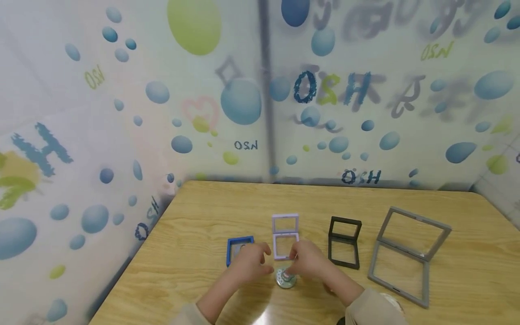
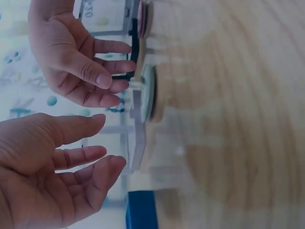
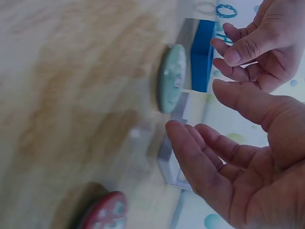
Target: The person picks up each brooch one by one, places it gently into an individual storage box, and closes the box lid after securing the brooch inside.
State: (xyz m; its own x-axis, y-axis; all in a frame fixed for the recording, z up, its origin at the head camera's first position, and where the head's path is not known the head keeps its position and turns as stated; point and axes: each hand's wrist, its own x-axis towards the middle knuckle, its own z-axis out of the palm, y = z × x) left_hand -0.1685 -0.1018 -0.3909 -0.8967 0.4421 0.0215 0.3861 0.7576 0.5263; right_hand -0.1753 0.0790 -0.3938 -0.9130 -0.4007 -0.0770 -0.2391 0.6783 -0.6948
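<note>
A round pale green disc (image 1: 285, 278) with a raised, patterned face lies on the wooden table. My left hand (image 1: 249, 262) hovers to its left, thumb and fingers apart and loosely bent, holding nothing. From the other side my right hand (image 1: 309, 260) reaches in, its fingertips overlapping the disc's edge in the head view. The right wrist view shows a gap between that hand (image 3: 248, 162) and the green disc (image 3: 172, 80). Just beyond the disc stands a lilac hinged frame (image 1: 285, 233), unfolded, partly behind the right fingers. A blue frame (image 1: 229, 252) is partly hidden by my left hand.
To the right, an unfolded black frame (image 1: 344, 221) and a larger grey frame (image 1: 425, 282) stand on the table (image 1: 195, 225). A red patterned disc (image 3: 108, 212) lies near my right forearm. Another pale round item (image 1: 392, 301) shows beside the right sleeve. A printed curtain (image 1: 227, 153) hangs behind.
</note>
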